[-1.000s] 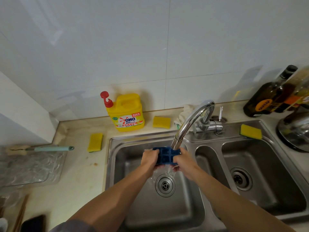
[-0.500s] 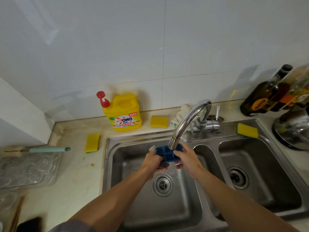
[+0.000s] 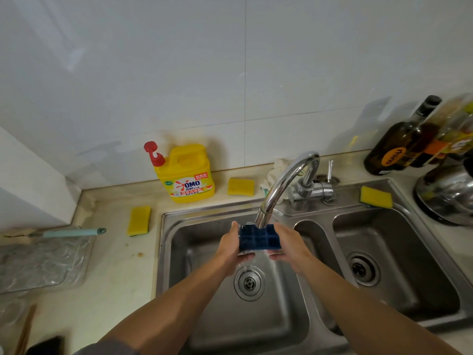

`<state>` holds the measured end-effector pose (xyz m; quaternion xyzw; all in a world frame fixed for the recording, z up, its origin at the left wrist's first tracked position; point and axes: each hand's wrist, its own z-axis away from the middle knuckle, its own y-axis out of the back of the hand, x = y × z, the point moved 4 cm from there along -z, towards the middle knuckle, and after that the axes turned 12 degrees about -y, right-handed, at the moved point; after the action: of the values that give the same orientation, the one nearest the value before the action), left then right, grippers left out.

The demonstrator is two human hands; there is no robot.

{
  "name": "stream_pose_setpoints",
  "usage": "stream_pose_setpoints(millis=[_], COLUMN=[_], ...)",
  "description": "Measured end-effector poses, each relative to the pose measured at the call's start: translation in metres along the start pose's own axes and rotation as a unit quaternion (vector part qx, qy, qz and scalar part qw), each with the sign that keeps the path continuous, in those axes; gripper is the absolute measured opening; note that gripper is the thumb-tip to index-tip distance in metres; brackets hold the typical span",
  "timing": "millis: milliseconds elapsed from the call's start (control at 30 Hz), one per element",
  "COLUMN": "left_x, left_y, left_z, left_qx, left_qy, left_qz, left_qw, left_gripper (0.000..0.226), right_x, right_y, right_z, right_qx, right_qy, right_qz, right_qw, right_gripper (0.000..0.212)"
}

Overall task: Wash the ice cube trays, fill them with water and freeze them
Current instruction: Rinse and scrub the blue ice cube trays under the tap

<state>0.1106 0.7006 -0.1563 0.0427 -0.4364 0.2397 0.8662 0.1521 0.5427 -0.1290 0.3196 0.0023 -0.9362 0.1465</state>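
A small dark blue ice cube tray (image 3: 258,238) with square cells is held over the left sink basin (image 3: 204,316), right under the spout of the chrome faucet (image 3: 284,185). My left hand (image 3: 231,248) grips its left end and my right hand (image 3: 286,245) grips its right end, fingers curled underneath. Water spills off the tray's near edge and falls toward the drain (image 3: 249,283). The tray's underside is hidden.
A yellow dish soap jug (image 3: 186,175) stands at the wall. Yellow sponges lie on the counter (image 3: 139,220), behind the sink (image 3: 240,186) and on the right basin's rim (image 3: 376,197). Dark bottles (image 3: 399,147) and a steel pot (image 3: 448,193) crowd the right; a clear tray (image 3: 41,265) sits left.
The tray has turned so its open cells face up toward me and sits level under the spout; both hands shifted slightly. Water now runs off its near edge.
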Motion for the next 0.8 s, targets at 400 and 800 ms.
stream_pose_setpoints(millis=[400,800], left_x=[0.0,-0.001], left_y=[-0.001,-0.003], left_z=[0.001,-0.002], left_qx=[0.007,-0.007], left_qy=[-0.018,-0.063], left_qz=[0.014,-0.049], left_qw=[1.0,0.997], left_gripper=[0.054,0.036], right_x=[0.002,0.004], right_y=[0.002,0.004], right_z=[0.006,0.01], right_qx=[0.009,-0.004], right_qy=[-0.021,-0.027], right_qz=[-0.019,-0.023], right_qw=[1.0,0.999], right_gripper=[0.03,0.033])
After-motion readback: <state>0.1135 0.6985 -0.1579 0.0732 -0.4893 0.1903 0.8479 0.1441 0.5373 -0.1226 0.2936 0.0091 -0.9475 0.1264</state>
